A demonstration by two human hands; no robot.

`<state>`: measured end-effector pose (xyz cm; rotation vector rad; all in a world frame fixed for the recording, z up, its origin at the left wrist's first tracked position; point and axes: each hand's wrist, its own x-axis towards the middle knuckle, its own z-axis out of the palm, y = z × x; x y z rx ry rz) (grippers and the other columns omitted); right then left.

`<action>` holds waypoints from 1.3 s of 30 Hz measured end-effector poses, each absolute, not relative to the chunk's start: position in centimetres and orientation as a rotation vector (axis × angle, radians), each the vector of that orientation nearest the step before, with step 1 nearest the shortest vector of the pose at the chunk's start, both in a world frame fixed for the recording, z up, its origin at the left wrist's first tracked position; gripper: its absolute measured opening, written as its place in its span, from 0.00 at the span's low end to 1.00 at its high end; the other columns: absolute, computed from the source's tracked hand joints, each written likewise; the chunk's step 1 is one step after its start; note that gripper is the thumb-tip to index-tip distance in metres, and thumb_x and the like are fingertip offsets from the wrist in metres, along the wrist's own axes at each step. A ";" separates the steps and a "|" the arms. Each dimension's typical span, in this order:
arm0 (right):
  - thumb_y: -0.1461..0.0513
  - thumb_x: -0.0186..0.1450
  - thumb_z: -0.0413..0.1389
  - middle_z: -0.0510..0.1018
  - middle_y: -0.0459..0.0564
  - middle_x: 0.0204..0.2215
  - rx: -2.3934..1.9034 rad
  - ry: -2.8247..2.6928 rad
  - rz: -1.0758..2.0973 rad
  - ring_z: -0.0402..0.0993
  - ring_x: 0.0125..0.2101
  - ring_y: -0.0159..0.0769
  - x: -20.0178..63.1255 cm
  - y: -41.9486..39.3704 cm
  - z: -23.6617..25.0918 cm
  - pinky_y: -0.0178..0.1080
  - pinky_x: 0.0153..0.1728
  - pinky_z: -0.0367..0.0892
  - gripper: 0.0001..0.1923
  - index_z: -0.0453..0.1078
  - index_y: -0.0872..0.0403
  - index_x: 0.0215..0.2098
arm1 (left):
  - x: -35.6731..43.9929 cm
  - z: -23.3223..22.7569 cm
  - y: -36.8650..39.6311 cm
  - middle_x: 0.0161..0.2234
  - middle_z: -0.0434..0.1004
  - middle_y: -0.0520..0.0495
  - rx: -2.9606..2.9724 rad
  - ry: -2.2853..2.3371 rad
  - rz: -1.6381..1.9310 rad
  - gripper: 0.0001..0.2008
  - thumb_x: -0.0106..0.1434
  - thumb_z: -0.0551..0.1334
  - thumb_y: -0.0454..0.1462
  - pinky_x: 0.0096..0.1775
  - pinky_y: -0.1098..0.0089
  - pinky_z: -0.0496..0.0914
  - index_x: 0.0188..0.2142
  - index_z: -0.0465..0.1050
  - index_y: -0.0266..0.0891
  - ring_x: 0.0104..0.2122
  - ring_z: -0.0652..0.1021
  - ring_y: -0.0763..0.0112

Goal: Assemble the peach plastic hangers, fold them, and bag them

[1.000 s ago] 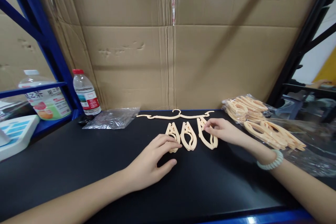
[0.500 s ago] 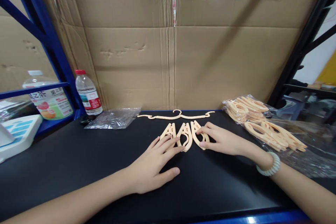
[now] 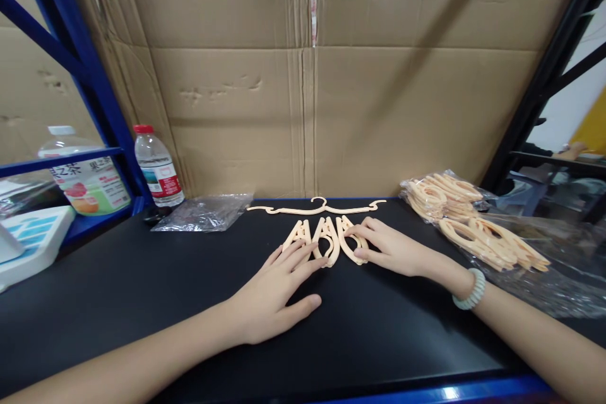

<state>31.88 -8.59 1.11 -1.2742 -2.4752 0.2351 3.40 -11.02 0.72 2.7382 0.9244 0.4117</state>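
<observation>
Three folded hangers [image 3: 326,241] pinned between flat, open hands: left [image 3: 274,293], right [image 3: 391,249], gripping nothing.

We see two bare forearms entering from the lower edge of the head view, with no sleeves visible on either. The left hand [image 3: 272,297] carries no ring, watch or band. The right hand [image 3: 392,251] is likewise free of rings. On the right wrist we note a bracelet [image 3: 468,290] of pale, rounded beads in a whitish-green tone, strung in a single row and fitting closely. The fingers [image 3: 296,255] are uncovered, with short, unpainted nails. No gloves are worn.
</observation>
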 end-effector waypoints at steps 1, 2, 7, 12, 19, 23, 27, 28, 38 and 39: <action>0.52 0.69 0.45 0.69 0.52 0.40 -1.280 -2.442 0.228 0.67 0.41 0.40 32.1 -8.3 1.0 0.45 0.45 0.63 0.19 0.64 0.50 0.52 | 3.4 0.6 -10.9 0.65 0.51 0.45 2.726 0.943 0.436 0.27 0.66 0.55 0.44 0.60 0.42 0.49 0.63 0.52 0.52 0.64 0.52 0.50; 0.52 0.69 0.45 0.69 0.53 0.41 -1.289 -2.401 0.210 0.67 0.41 0.40 32.3 -8.0 0.9 0.45 0.45 0.64 0.18 0.64 0.51 0.51 | 3.4 0.6 -10.8 0.66 0.51 0.45 2.706 0.966 0.478 0.27 0.66 0.55 0.44 0.60 0.43 0.50 0.64 0.52 0.51 0.64 0.52 0.51; 0.59 0.66 0.48 0.71 0.58 0.45 -1.347 -2.264 0.026 0.68 0.45 0.43 34.7 -5.0 -0.6 0.47 0.49 0.65 0.15 0.64 0.57 0.50 | 3.2 0.1 -9.6 0.63 0.57 0.43 2.512 1.062 0.859 0.24 0.66 0.54 0.42 0.61 0.54 0.55 0.61 0.57 0.44 0.62 0.59 0.58; 0.59 0.67 0.46 0.67 0.62 0.55 -1.409 -2.270 -0.092 0.61 0.57 0.48 36.6 -2.2 -2.6 0.53 0.55 0.60 0.22 0.60 0.57 0.58 | 3.3 0.4 -9.0 0.55 0.68 0.43 2.260 1.170 1.027 0.20 0.65 0.54 0.43 0.56 0.53 0.62 0.55 0.64 0.42 0.55 0.69 0.58; 0.53 0.68 0.43 0.62 0.59 0.60 -1.417 -2.330 -0.011 0.55 0.61 0.49 36.9 -1.6 -3.0 0.55 0.58 0.55 0.26 0.57 0.55 0.61 | 3.6 0.7 -9.1 0.53 0.71 0.45 2.101 1.165 1.073 0.18 0.63 0.56 0.43 0.56 0.52 0.62 0.51 0.67 0.43 0.55 0.69 0.57; 0.54 0.68 0.45 0.67 0.60 0.54 -1.429 -2.305 -0.114 0.62 0.55 0.49 37.0 -1.8 -2.7 0.53 0.53 0.61 0.23 0.62 0.55 0.58 | 3.6 0.6 -9.1 0.53 0.71 0.44 2.088 1.143 1.085 0.17 0.63 0.56 0.43 0.56 0.51 0.61 0.50 0.68 0.43 0.54 0.70 0.57; 0.59 0.67 0.47 0.71 0.58 0.44 -1.477 -2.263 -0.225 0.67 0.46 0.46 37.0 -2.1 -2.2 0.49 0.47 0.65 0.18 0.68 0.55 0.51 | 3.5 0.6 -9.0 0.53 0.71 0.44 2.083 1.122 1.087 0.16 0.63 0.56 0.42 0.57 0.52 0.61 0.50 0.68 0.44 0.54 0.70 0.58; 0.60 0.67 0.47 0.71 0.57 0.42 -1.472 -2.266 -0.228 0.67 0.44 0.45 37.0 -2.2 -2.1 0.48 0.46 0.65 0.16 0.70 0.55 0.48 | 3.5 0.6 -9.0 0.52 0.71 0.44 2.076 1.118 1.089 0.16 0.62 0.56 0.42 0.56 0.52 0.61 0.50 0.68 0.44 0.54 0.70 0.58; 0.62 0.66 0.47 0.74 0.52 0.31 -1.348 -2.259 -0.070 0.69 0.32 0.38 36.5 -3.0 -1.1 0.41 0.35 0.65 0.08 0.67 0.55 0.33 | 3.4 0.7 -9.1 0.49 0.73 0.44 1.974 1.081 1.161 0.15 0.61 0.58 0.42 0.54 0.54 0.65 0.47 0.70 0.41 0.51 0.72 0.59; 0.62 0.66 0.47 0.74 0.52 0.31 -1.351 -2.255 -0.073 0.69 0.31 0.38 36.4 -3.1 -1.0 0.41 0.35 0.64 0.08 0.67 0.55 0.33 | 3.4 0.8 -9.1 0.48 0.74 0.43 1.954 1.078 1.172 0.15 0.61 0.58 0.42 0.53 0.54 0.65 0.46 0.70 0.41 0.50 0.73 0.59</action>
